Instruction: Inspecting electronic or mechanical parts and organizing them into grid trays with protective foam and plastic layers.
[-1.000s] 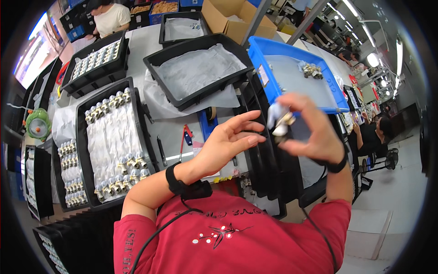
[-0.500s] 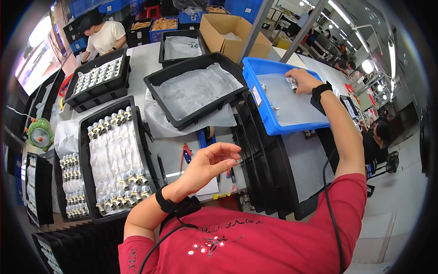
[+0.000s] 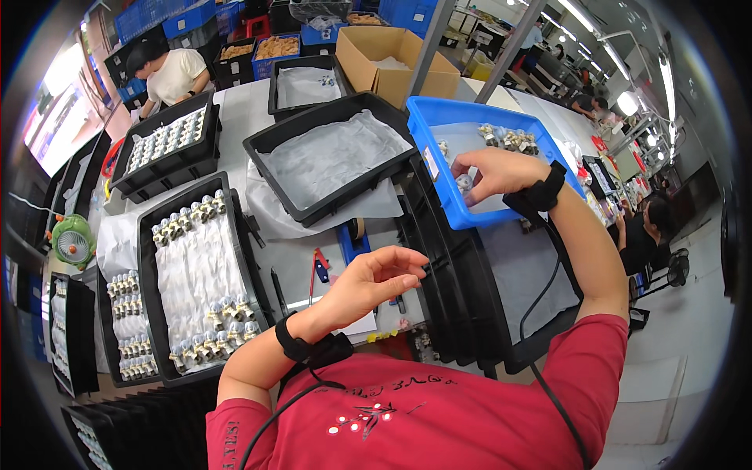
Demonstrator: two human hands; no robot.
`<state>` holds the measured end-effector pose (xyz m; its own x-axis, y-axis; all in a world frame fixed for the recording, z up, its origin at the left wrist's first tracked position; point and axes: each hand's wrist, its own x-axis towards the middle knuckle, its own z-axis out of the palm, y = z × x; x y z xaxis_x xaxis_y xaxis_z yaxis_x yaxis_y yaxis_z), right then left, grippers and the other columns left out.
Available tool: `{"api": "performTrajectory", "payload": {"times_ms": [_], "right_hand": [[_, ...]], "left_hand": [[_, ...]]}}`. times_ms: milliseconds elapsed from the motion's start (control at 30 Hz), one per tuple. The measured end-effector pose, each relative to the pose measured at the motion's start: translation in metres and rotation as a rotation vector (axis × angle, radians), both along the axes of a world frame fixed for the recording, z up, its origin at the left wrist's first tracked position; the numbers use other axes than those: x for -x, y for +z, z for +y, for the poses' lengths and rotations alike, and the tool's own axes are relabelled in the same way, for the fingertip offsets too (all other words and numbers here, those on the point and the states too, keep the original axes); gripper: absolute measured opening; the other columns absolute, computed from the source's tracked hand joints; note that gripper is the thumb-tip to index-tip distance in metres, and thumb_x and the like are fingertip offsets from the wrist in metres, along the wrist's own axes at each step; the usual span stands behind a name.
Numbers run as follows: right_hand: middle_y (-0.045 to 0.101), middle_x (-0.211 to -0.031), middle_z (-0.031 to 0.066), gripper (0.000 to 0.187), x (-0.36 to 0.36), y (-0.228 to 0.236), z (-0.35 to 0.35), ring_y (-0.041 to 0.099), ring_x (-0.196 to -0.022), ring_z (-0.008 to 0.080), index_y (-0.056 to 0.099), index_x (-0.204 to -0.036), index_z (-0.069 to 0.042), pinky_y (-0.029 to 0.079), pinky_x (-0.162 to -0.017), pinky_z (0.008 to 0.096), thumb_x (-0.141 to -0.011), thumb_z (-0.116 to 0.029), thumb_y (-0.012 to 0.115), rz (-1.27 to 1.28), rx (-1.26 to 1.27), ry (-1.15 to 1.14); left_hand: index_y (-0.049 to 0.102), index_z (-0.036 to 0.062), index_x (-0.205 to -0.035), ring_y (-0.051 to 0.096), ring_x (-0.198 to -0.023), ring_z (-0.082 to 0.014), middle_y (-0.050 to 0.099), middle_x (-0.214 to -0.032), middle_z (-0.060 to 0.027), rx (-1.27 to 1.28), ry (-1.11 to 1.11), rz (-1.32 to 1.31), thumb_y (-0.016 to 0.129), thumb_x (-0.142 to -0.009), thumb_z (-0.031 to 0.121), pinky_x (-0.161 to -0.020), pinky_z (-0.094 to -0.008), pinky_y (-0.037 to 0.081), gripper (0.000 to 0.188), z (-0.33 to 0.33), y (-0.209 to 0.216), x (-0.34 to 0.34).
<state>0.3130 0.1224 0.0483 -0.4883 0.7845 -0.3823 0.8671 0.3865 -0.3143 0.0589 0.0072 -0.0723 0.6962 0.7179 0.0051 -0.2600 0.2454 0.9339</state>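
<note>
My right hand [image 3: 505, 172] reaches into the blue plastic tray [image 3: 458, 219], thumb and fingers curved round a small metal fitting [image 3: 464, 183] near its left wall. The fingers partly hide that fitting. Farther back in the tray, several similar fittings with brass and dark parts [image 3: 513, 139] lie grouped on the pale liner. My left hand [image 3: 376, 278] hovers over the workbench, fingers loosely bent and apart from the thumb, holding nothing. Both wrists wear black bands with cables.
A black tray [image 3: 305, 211] lined with white sheeting stands left of the blue one. Farther left, another black tray [image 3: 262, 313] holds rows of fittings. Stacked black trays [image 3: 446, 313] support the blue tray. Red-handled pliers [image 3: 321, 266] lie on the bench. A co-worker [image 3: 172, 74] sits at far left.
My right hand has come from the far part of the blue tray to its left wall, leaving the grouped fittings in sight. My left hand has shifted slightly right.
</note>
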Motion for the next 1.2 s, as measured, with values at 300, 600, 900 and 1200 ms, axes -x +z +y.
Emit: {"api": "performTrajectory", "payload": {"times_ms": [300,600,900,1200], "right_hand": [[0.057,-0.089,0.0034,0.023,-0.005,0.033,-0.049,0.056,-0.081,0.0128,0.056,-0.092,-0.003,0.046,-0.074,0.026,-0.071,-0.006,0.064,0.489,-0.236,-0.115],[0.049,-0.105,0.0071,0.033,0.021,-0.008,-0.101,0.052,-0.099,0.0132,0.052,-0.098,-0.004,0.045,-0.086,0.0285,-0.071,0.015,0.057,0.956,-0.064,0.022],[0.049,-0.104,0.0066,0.031,0.035,-0.036,-0.104,0.053,-0.097,0.013,0.049,-0.096,-0.005,0.046,-0.085,0.0281,-0.073,0.015,0.055,1.073,0.066,-0.045],[0.05,-0.109,0.01,0.034,0.037,-0.047,-0.102,0.052,-0.098,0.0141,0.047,-0.098,-0.007,0.043,-0.086,0.0294,-0.072,0.01,0.061,0.98,-0.001,-0.024]], "left_hand": [[0.047,0.0021,-0.123,0.057,-0.102,-0.0161,0.056,-0.112,-0.0081,-0.033,-0.044,-0.066,0.055,-0.09,0.013,-0.088,-0.0283,0.045,0.035,0.005,0.008,-0.017],[0.03,0.0069,-0.137,0.056,-0.108,-0.0222,0.051,-0.123,-0.0112,0.195,-0.114,-0.383,0.054,-0.091,0.018,-0.091,-0.0302,0.046,0.053,0.005,0.025,-0.028],[0.034,0.0067,-0.133,0.059,-0.103,-0.0238,0.058,-0.114,-0.0097,0.293,-0.106,-0.402,0.059,-0.088,0.015,-0.089,-0.0322,0.048,0.052,0.003,0.013,-0.02],[0.035,0.0065,-0.13,0.058,-0.103,-0.0242,0.057,-0.112,-0.0099,0.279,-0.062,-0.394,0.06,-0.087,0.014,-0.092,-0.0341,0.047,0.05,-0.001,0.006,-0.016]]}}
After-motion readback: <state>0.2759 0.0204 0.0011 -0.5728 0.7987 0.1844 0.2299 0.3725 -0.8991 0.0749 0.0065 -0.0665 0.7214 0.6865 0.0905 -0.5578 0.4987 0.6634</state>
